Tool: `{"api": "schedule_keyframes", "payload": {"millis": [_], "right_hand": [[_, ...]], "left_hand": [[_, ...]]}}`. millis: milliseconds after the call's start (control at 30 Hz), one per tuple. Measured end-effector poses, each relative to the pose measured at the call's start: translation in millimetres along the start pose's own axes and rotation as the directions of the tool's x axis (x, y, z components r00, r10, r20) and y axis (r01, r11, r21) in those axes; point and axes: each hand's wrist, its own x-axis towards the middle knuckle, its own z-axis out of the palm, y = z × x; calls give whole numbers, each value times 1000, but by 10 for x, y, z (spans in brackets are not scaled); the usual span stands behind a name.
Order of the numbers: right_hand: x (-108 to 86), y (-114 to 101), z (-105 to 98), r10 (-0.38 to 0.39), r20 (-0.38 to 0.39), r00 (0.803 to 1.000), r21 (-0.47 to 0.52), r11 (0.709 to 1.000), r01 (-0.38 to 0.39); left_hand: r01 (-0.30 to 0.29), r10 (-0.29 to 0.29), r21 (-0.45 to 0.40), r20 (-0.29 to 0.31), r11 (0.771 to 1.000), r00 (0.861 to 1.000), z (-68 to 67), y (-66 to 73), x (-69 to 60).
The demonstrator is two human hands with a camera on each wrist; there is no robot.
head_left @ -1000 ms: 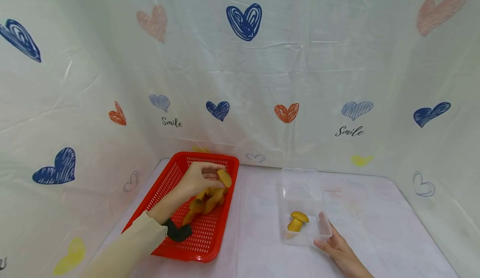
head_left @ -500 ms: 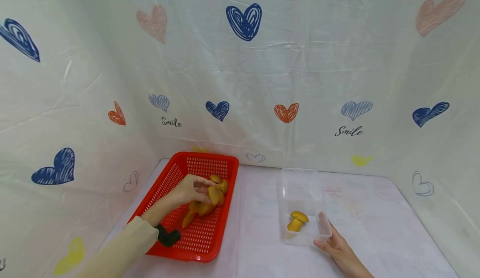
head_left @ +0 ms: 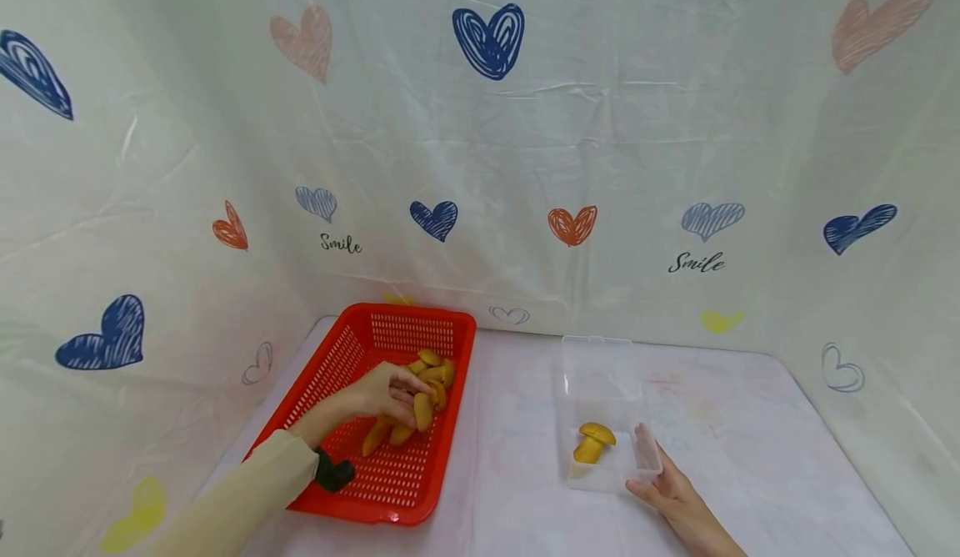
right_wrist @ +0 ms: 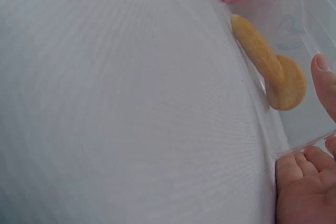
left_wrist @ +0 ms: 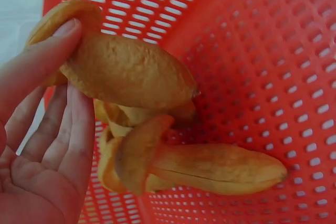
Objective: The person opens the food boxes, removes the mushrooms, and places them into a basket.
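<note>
My left hand (head_left: 382, 390) is inside the red basket (head_left: 468, 348). In the left wrist view its thumb and fingers pinch a yellow-brown mushroom (left_wrist: 131, 72) near the cap, and the thick stem points away from the palm. Below that one lie more mushrooms (left_wrist: 220, 169), partly overlapping each other. On the right, my right hand (head_left: 678, 499) grips the near right corner of a clear plastic box (head_left: 600, 484), thumb on the front and fingers along the side. One mushroom (head_left: 594, 444) lies inside this box, also seen in the right wrist view as a mushroom (right_wrist: 257, 51) against the wall.
The box's clear lid (head_left: 597, 365) is folded back behind it. A white cloth covers the table (head_left: 517, 424). Behind and beside it hangs a white curtain (head_left: 495, 148) printed with hearts. A dark wrist strap (head_left: 333, 474) shows at the left sleeve.
My left hand lowered into the basket with a mushroom, then shifted slightly nearer over the pile. The mushroom is still in its fingers. My right hand and the box stay put.
</note>
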Motion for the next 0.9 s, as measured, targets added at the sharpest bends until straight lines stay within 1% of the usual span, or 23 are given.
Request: {"api": "schedule_keyframes", "payload": {"millis": [167,333,400,533,567,667,900], "right_hand": [[-4,-3,3,-12,-1,1000,6,1000,12],[2,-8,6,-15,3,1000,15,1000,15],[4,-14,6,-12,4,1000,18,1000,12],[0,-28,10,2,5,1000,23,1000,-2],[-1,-30,11,4,5,1000,24,1000,-4],[-6,-35,11,10,4,1000,24,1000,-10],[-4,-23,4,6,10,1000,24,1000,-6]], "left_hand": [[1,-2,22,29,1000,1000,23,-69,30],[-15,13,35,64,999,998,31,-128,58],[-16,13,49,63,999,998,33,-135,67],[3,-8,90,47,996,999,52,-130,57],[1,-5,106,45,994,999,56,-127,52],[10,-16,125,40,992,999,74,-124,42],[-1,-3,88,47,996,999,84,-122,41]]}}
